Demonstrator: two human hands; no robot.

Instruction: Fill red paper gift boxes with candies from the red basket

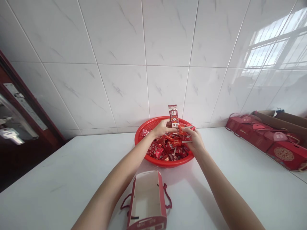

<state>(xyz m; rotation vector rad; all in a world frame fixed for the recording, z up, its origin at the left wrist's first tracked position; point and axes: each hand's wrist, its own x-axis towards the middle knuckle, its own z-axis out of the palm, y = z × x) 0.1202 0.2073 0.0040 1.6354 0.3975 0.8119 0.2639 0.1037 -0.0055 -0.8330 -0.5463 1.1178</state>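
My left hand point(160, 129) is closed on a small dark red snack packet point(173, 115) with white lettering, held upright above a red plastic basket point(137, 140). Over the basket's right side, my right hand point(197, 140) is closed around red-wrapped candies point(187, 135). Thin white sticks show between its fingers. Many red and pink wrapped candies point(168, 148) lie loose inside the basket. Nearer to me, between my forearms, stands a red and white gift box point(146, 195), open at the top with nothing visible inside and dark red cord handles on both sides.
Several red gift boxes point(263, 137) stand in a row on the white table point(62, 179) at the right. Behind them is an open brown cardboard box point(283, 123). White tiles point(120, 89) back the table. A dark red door with keys point(11, 135) is at the left.
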